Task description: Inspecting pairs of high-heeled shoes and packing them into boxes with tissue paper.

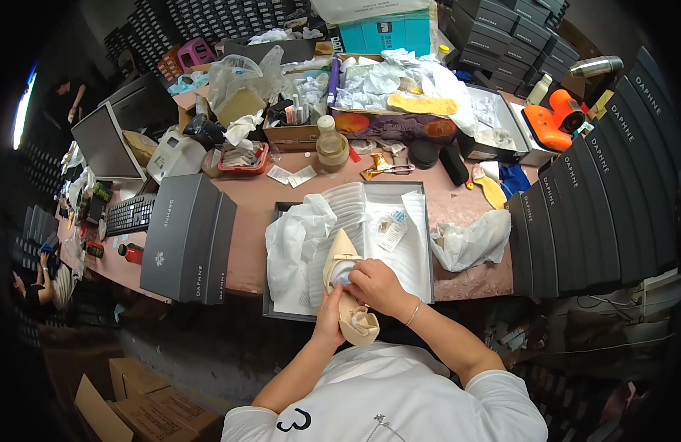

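Note:
A beige pointed-toe shoe point(359, 330) is held over the near part of an open dark grey shoebox point(427, 243), its toe pointing away from me. My left hand point(328, 320) is closed around the shoe's side. The fingers of my right hand point(381, 287) are bent together at the shoe's opening, gripping a white paper wad point(342, 270) partly inside it. The fingertips are partly hidden. In the box lie crumpled white tissue paper point(300, 232), a ribbed white foam sheet point(348, 197) and a small clear packet with a white tag point(392, 232).
Stacked grey shoeboxes rise at right point(576, 199), with others at left point(180, 236). A white-wrapped bundle point(473, 241) sits right of the open box. Behind are a bottle point(330, 147), a paper-filled carton point(392, 121) and an orange tool point(550, 125). Cardboard boxes point(152, 412) stand below left.

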`<action>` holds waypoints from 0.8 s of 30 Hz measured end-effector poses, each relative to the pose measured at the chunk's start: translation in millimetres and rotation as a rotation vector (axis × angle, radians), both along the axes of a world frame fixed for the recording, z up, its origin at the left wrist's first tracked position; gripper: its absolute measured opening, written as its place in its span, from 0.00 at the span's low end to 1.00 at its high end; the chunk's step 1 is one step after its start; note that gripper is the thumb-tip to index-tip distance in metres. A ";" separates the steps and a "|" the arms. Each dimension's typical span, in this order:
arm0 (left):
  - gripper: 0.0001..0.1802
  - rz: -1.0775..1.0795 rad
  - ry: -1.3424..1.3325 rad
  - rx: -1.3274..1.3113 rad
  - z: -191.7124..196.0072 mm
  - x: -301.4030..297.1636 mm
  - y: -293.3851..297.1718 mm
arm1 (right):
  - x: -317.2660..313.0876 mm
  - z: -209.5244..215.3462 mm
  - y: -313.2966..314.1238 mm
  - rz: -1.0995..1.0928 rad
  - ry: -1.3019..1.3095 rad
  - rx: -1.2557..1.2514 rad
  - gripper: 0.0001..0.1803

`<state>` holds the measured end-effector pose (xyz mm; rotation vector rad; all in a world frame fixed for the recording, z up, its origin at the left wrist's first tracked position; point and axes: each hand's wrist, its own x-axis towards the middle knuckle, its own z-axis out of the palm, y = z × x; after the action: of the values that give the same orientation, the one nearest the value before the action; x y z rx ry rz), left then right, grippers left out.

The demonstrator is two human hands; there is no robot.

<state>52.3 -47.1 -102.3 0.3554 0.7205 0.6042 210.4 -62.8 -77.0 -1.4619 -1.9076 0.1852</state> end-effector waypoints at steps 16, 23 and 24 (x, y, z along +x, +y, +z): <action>0.20 -0.058 0.064 0.077 29.6 10.7 -9.6 | 7.3 16.7 -6.9 -0.215 0.039 -0.094 0.15; 0.21 -0.067 0.140 0.135 37.0 17.6 -16.7 | 2.9 5.7 2.0 -0.208 0.473 -0.203 0.37; 0.20 -0.100 0.015 0.074 28.0 10.5 -3.4 | 7.2 10.8 4.1 -0.172 0.437 -0.237 0.38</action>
<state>62.8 -50.5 -74.2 0.4621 0.6916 0.5345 217.6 -58.6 -66.3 -1.5766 -1.4374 0.6147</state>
